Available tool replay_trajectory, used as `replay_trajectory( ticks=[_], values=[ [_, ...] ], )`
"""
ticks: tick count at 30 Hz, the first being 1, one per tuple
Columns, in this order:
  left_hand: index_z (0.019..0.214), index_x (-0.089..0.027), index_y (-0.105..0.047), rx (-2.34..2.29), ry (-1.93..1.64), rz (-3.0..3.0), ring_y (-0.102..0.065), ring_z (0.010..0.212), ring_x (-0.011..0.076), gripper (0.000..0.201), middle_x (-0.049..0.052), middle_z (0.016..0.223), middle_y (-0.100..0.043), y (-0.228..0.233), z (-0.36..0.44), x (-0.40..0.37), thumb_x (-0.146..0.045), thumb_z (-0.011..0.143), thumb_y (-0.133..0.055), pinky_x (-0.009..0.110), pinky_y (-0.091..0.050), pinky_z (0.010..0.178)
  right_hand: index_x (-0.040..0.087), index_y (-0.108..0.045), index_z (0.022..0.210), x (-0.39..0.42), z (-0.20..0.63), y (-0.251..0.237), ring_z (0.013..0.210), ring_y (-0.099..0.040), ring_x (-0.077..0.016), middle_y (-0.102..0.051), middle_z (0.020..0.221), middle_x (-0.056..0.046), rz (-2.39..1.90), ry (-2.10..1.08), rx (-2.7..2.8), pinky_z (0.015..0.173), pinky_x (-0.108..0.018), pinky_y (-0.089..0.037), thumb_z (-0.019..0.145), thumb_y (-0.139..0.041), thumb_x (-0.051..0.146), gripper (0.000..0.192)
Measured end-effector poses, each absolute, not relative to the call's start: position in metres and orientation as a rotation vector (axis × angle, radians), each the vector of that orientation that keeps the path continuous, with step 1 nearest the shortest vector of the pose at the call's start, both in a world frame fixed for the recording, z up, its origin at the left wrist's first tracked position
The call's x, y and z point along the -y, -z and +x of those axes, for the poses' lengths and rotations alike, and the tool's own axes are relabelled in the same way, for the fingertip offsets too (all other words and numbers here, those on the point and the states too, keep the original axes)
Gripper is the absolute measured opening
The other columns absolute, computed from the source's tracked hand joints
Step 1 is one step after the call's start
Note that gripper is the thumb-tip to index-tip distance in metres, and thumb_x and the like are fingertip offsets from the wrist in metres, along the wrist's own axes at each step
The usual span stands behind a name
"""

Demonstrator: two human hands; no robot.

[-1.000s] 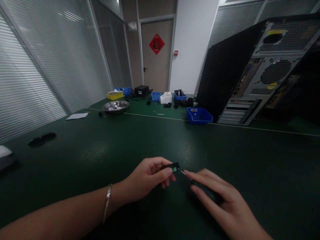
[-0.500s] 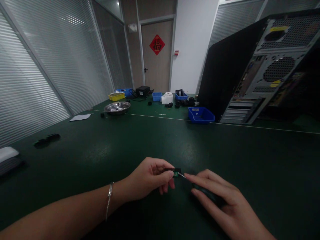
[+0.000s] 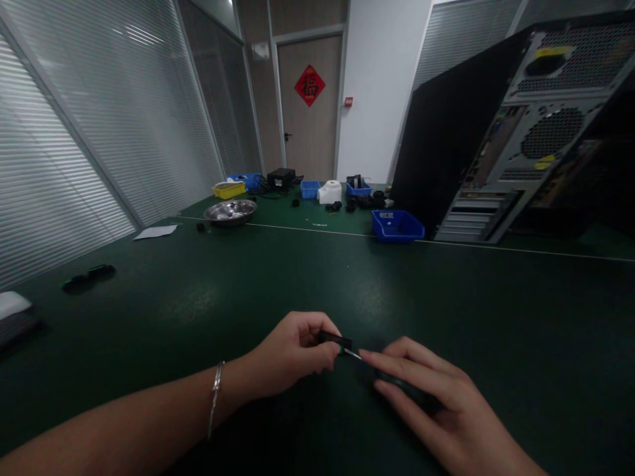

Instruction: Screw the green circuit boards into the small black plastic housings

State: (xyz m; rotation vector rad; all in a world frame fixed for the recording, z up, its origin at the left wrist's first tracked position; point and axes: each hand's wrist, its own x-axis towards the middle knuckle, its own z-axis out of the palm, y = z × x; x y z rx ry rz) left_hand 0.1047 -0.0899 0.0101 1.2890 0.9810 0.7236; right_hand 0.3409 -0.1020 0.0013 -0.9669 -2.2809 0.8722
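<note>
My left hand (image 3: 300, 347) is closed, pinching a small black plastic part (image 3: 341, 340) between thumb and fingers. A sliver of green circuit board (image 3: 341, 350) shows at its near side, mostly behind the thumb. My right hand (image 3: 439, 396) is wrapped round the dark handle of a screwdriver (image 3: 353, 355). Its thin metal shaft points left and its tip meets the black part near my left thumb, though the exact contact point is too small to make out. Both hands are just above the green tabletop (image 3: 278, 277).
A blue bin (image 3: 397, 227) stands ahead on the right, beside a large black computer case (image 3: 446, 132). On the left are a metal bowl (image 3: 231, 211), a white paper sheet (image 3: 155, 232) and dark parts (image 3: 89, 277). Smaller bins and a white housing (image 3: 329, 192) line the back.
The black part has tilted in my left hand, so less of its green board shows. The left fingers have curled in, and the screwdriver has shifted slightly left with my right hand.
</note>
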Motion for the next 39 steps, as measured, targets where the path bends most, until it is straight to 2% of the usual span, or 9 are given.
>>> replay_trajectory(
  ticks=[7,11,16,22,27,39],
  values=[
    [0.086,-0.012,-0.063,-0.987,-0.71,1.285,-0.049,0.056,0.0076,0.013,-0.002,0.066,-0.058,-0.012,0.105,0.091,-0.024,0.08,-0.065,0.019,-0.036,0.051,0.034,-0.057,0.131,0.103,0.34,-0.006,0.085,-0.064,-0.016,-0.062,0.097,-0.002,-0.985,-0.859,2.251,0.072,-0.025,-0.053,0.094,-0.052,0.018,0.04],
    [0.097,-0.012,-0.062,-0.911,-0.713,1.313,-0.054,0.061,0.0093,0.021,0.002,0.077,-0.064,-0.011,0.104,0.09,-0.029,0.085,-0.062,0.022,-0.041,0.056,0.034,-0.058,0.129,0.104,0.339,-0.005,0.083,-0.065,-0.0163,-0.064,0.095,-0.003,-0.975,-0.836,2.212,0.07,-0.025,-0.054,0.094,-0.053,0.018,0.039],
    [0.111,-0.014,-0.054,-0.811,-0.783,1.285,-0.055,0.062,0.0092,0.031,0.005,0.084,-0.067,-0.007,0.105,0.089,-0.029,0.086,-0.063,0.022,-0.043,0.058,0.032,-0.061,0.127,0.103,0.338,-0.004,0.083,-0.066,-0.0163,-0.065,0.095,-0.003,-1.007,-0.826,2.191,0.071,-0.025,-0.054,0.093,-0.054,0.019,0.038],
    [0.111,-0.014,-0.052,-0.749,-0.815,1.25,-0.055,0.057,0.0094,0.033,0.01,0.087,-0.071,-0.005,0.106,0.088,-0.036,0.088,-0.06,0.023,-0.042,0.054,0.032,-0.061,0.127,0.103,0.337,-0.005,0.085,-0.066,-0.016,-0.065,0.096,-0.002,-1.028,-0.821,2.168,0.071,-0.024,-0.055,0.092,-0.054,0.019,0.037],
    [0.109,-0.013,-0.057,-0.721,-0.806,1.238,-0.058,0.058,0.0101,0.03,0.011,0.089,-0.072,-0.001,0.105,0.087,-0.037,0.091,-0.056,0.024,-0.044,0.055,0.031,-0.064,0.124,0.105,0.337,-0.007,0.083,-0.067,-0.0173,-0.067,0.095,-0.004,-1.021,-0.813,2.152,0.07,-0.026,-0.056,0.091,-0.055,0.02,0.036],
    [0.105,-0.013,-0.057,-0.684,-0.801,1.196,-0.064,0.061,0.0123,0.026,0.012,0.087,-0.073,0.005,0.103,0.087,-0.035,0.092,-0.055,0.026,-0.048,0.058,0.031,-0.063,0.125,0.103,0.337,-0.006,0.083,-0.066,-0.0178,-0.067,0.094,-0.004,-0.991,-0.832,2.148,0.07,-0.027,-0.055,0.092,-0.055,0.02,0.036]
  ],
)
